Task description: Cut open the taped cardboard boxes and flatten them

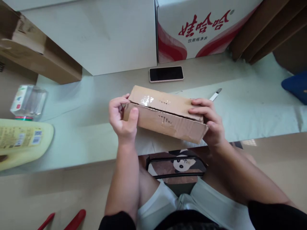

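Note:
A flat brown cardboard box [165, 116], sealed with clear tape, is held tilted above the pale green table [79, 127] near its front edge. My left hand [121, 119] grips the box's left end, thumb on the front face. My right hand [211, 121] grips the right end, fingers over the top. A black phone [166, 74] lies flat just beyond the box. A small utility knife [215, 95] lies on the table behind my right hand.
A large white carton [96, 35] and a red-and-white printed carton [199, 28] stand at the back. An open brown box [28, 48] sits at back left. A clear container [28, 102] and a yellow bottle [21, 140] lie at left, a blue object [296, 86] at right.

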A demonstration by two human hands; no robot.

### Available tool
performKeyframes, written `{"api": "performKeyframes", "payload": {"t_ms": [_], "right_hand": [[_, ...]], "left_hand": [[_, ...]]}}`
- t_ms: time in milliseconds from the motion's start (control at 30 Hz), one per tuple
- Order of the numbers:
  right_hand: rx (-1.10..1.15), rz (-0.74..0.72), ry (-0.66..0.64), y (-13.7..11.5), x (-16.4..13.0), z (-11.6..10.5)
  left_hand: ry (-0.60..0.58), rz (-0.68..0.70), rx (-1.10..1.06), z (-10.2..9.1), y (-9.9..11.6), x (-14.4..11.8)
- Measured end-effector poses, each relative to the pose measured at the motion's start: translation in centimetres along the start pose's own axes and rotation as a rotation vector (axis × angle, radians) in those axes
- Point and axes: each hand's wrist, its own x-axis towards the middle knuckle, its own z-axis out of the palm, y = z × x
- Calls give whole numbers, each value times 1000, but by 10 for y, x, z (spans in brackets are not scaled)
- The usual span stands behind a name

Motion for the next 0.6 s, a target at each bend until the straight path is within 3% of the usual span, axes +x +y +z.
{"api": "performKeyframes", "payload": {"t_ms": [167, 300, 367, 433, 533, 600], "right_hand": [[-197, -17, -8, 0, -3, -1], [-202, 36, 22, 1, -5, 3], [-119, 94, 109, 6, -8, 5], [-45, 230, 157, 11, -10, 7], [82, 405, -38, 13, -10, 9], [118, 350, -233, 11, -9, 11]], "left_hand": [[-148, -139, 51, -2, 0, 2], [-145, -279, 40, -5, 6, 8], [-80, -370, -24, -10, 5, 13], [64, -484, -121, -18, 2, 19], [290, -599, -245, -28, -6, 25], [319, -656, -260, -30, -10, 25]]}}
